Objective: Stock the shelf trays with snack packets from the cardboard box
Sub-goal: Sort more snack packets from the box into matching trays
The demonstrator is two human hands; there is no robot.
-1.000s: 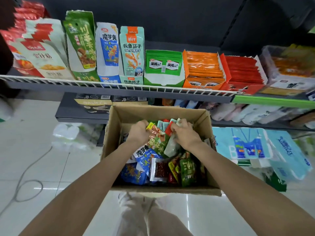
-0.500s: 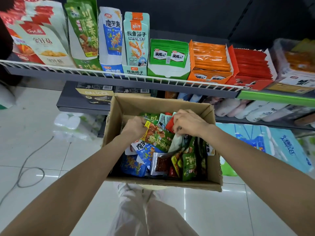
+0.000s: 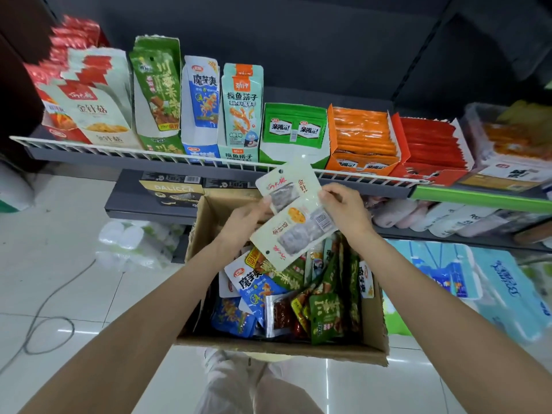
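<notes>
packets (image 3: 294, 218) held over cardboard box (image 3: 280, 348), shelf rail (image 3: 167, 155) just beyond.

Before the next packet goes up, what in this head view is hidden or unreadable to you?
- Lower layers of the cardboard box: covered by the packets on top.
- Left hand fingers: behind the two pale packets, so its grip is partly unseen.
- Small print on those packets: too blurred to read.
- Clear tub at far right: cut off by the frame edge.
- Lower shelf: shadowed by the shelf above it.
</notes>
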